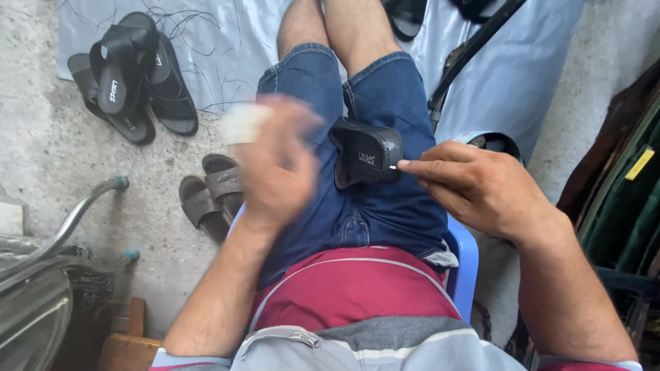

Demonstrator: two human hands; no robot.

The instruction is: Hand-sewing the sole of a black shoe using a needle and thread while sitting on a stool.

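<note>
- Two hands work over the lap of a person seated on a blue stool (466,255), which shows at the near right under the thigh
- Right hand (481,189) is mid-right, closed in a pinch: thumb and forefinger press together on something thin and pale at their tips, too small to name, and those tips touch the right edge of the strap piece (366,156)
- Strap piece, black and padded, lies on the denim shorts (371,206) on the right thigh, loose as far as I can tell, with only the fingertips against it
- Left hand (275,168) is raised mid-left above the left thigh and blurred, so I cannot tell whether it is open or closed; something white (242,124) sits at its far end, perhaps a wrap or a small roll
- Risk: nothing pins the strap piece, so a push from the pinch could slide it off the thigh toward the floor
- Risk: if the thin thing is sharp, a slip would send it into the thigh just beneath
- Risk: the moving left hand passes near the piece and could knock it
- Farther left on the concrete lie a brown sandal pair (210,196) and, beyond it, black sandals (130,75) on a pale sheet (227,48) strewn with dark threads, where a dropped piece would be hard to find
</note>
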